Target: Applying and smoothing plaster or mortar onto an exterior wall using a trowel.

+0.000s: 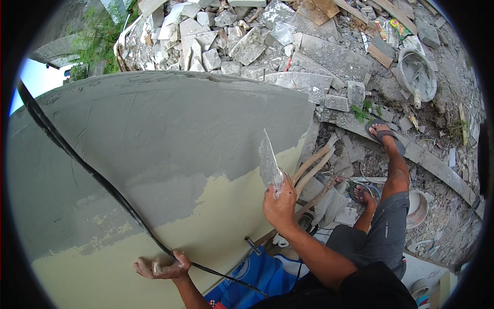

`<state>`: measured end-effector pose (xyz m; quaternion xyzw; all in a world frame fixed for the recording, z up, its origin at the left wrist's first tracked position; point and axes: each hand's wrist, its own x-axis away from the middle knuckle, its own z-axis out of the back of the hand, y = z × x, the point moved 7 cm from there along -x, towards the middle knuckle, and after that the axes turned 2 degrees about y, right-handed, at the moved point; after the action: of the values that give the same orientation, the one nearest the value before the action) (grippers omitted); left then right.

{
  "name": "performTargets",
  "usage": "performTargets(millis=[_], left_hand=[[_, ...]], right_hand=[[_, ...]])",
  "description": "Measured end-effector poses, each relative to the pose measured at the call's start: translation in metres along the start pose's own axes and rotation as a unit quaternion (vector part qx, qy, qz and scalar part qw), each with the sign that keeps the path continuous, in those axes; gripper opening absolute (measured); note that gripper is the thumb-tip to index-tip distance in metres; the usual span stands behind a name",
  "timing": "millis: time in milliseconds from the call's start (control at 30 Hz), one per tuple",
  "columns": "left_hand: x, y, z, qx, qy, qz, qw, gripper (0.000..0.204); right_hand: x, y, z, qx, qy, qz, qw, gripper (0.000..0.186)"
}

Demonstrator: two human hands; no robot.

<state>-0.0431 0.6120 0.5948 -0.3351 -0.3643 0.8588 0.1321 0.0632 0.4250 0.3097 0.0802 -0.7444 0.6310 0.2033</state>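
Observation:
My right hand (279, 208) is closed around a flat metal trowel (268, 162), its blade pointing up and smeared with grey. Most of the handle is hidden in the fist. Beside it stands a wall (139, 129), coated grey over its upper part, with pale yellow paint (226, 226) showing below a ragged edge. Lower left, my left hand (167, 266) is at a black cable (110, 188). The cable bends where it passes under the thumb, and the fingers are partly curled, with whitish smears on them.
Broken concrete and rubble (252, 46) lie beyond the wall. A round basin (417, 72) of grey mix has a wooden-handled tool in it. A pale bucket (416, 206) stands beside my legs. Wooden poles (316, 165) lean near the wall's end, and a blue sheet (252, 273) lies below.

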Motion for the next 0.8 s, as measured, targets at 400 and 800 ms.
performTargets(millis=[400, 800], left_hand=[[0.008, -0.006, 0.003, -0.004, -0.010, 0.005, 1.000, 0.050], [0.007, -0.003, 0.001, 0.004, -0.005, 0.019, 1.000, 0.047]], right_hand=[[0.116, -0.037, -0.061, -0.064, -0.065, 0.193, 0.977, 0.045], [0.020, -0.089, -0.050, -0.071, -0.004, -0.054, 0.996, 0.037]])
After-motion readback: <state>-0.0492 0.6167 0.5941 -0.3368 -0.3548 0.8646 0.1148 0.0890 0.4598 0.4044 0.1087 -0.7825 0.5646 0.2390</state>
